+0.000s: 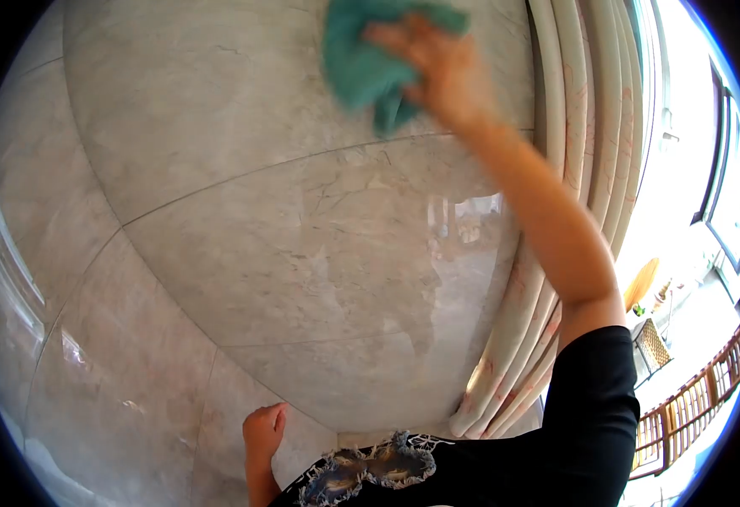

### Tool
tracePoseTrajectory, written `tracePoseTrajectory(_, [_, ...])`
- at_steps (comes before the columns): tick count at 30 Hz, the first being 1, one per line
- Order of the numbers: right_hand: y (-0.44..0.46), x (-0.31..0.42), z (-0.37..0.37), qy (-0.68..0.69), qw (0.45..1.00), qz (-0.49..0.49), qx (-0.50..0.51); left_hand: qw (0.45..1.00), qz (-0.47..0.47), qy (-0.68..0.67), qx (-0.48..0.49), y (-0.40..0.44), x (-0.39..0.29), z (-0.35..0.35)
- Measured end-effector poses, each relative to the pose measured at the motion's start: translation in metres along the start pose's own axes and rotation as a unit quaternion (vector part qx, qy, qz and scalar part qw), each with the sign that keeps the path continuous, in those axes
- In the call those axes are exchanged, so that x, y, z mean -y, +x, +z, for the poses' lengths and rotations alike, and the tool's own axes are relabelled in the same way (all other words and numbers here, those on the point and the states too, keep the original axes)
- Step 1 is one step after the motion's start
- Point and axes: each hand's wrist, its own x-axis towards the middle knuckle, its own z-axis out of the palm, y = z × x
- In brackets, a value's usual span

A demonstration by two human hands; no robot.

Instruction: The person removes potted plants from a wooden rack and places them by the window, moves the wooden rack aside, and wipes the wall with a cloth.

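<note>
A green cloth lies against the grey marbled wall tile at the top of the head view, with one corner hanging down. My right hand is on the cloth, gripping it and pressing it to the tile; arm and hand are slightly blurred. Low in the view, my left hand hangs by my side with its fingers curled in and the thumb on top. Nothing shows in that hand.
Cream curtains hang along the right edge of the tiled wall. Beyond them are a bright window and a brown wooden railing. Another tiled wall meets this one at the left.
</note>
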Motion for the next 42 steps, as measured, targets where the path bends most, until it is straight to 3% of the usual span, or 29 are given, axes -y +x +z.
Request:
tracePoseTrajectory(2, [0.052,-0.017,-0.042,0.007,0.990,0.132,-0.040,0.999,-0.004,0.016,-0.039,0.012,-0.011,-0.013])
tracePoseTrajectory(4, [0.081,-0.048,-0.037,-0.032,0.978,0.135,-0.156,0.996,0.034,0.020,-0.077,0.025,-0.007,-0.023])
tracePoseTrajectory(8, [0.095,-0.032,0.002,-0.115,0.957,0.210,-0.164,0.976,0.121,0.007,-0.182,0.059,-0.011,-0.055])
tracePoseTrajectory(10, [0.075,0.029,0.011,-0.097,0.973,0.157,-0.137,0.968,0.128,0.015,-0.217,0.078,-0.020,-0.078])
tracePoseTrajectory(11, [0.057,0.065,0.017,-0.021,0.987,0.106,-0.119,0.959,0.136,0.029,-0.246,0.091,-0.022,-0.088])
tracePoseTrajectory(14, [0.006,0.176,0.023,0.131,0.983,-0.063,0.114,0.940,0.120,-0.037,-0.316,0.139,-0.015,-0.114])
tracePoseTrajectory(17, [-0.054,0.249,0.081,0.206,0.943,-0.259,0.032,0.914,0.111,-0.105,-0.375,0.192,-0.027,-0.144])
tracePoseTrajectory(20, [-0.011,0.223,0.067,0.253,0.910,-0.309,0.108,0.888,0.147,-0.056,-0.432,0.234,-0.031,-0.164])
tracePoseTrajectory(22, [0.028,0.187,0.063,0.208,0.931,-0.281,0.106,0.878,0.147,0.000,-0.455,0.257,-0.026,-0.168])
tracePoseTrajectory(24, [0.077,0.129,0.050,0.233,0.957,-0.162,0.056,0.868,0.138,0.057,-0.474,0.277,-0.015,-0.168])
tracePoseTrajectory(26, [0.116,0.067,0.026,0.054,0.996,-0.071,0.007,0.847,0.159,0.117,-0.494,0.296,-0.004,-0.166])
tracePoseTrajectory(28, [0.144,-0.008,0.013,0.036,0.997,-0.001,-0.075,0.845,0.157,0.098,-0.502,0.312,-0.007,-0.165])
tracePoseTrajectory(29, [0.155,-0.047,0.020,-0.071,0.986,0.026,-0.148,0.844,0.167,0.080,-0.504,0.317,-0.009,-0.165])
tracePoseTrajectory(32, [0.185,-0.117,0.016,-0.309,0.925,0.147,-0.166,0.855,0.163,0.111,-0.479,0.316,-0.007,-0.166])
tracePoseTrajectory(33, [0.198,-0.119,0.018,-0.306,0.925,0.145,-0.171,0.853,0.160,0.113,-0.483,0.319,-0.012,-0.166])
tracePoseTrajectory(35, [0.228,-0.109,0.020,-0.286,0.903,0.298,-0.117,0.857,0.167,0.100,-0.478,0.316,-0.013,-0.167])
tracePoseTrajectory(38, [0.275,-0.050,0.042,-0.232,0.897,0.338,-0.163,0.856,0.166,0.092,-0.481,0.315,-0.007,-0.168])
tracePoseTrajectory(42, [0.329,0.076,0.063,-0.184,0.954,0.228,-0.062,0.856,0.175,0.077,-0.480,0.316,-0.014,-0.170])
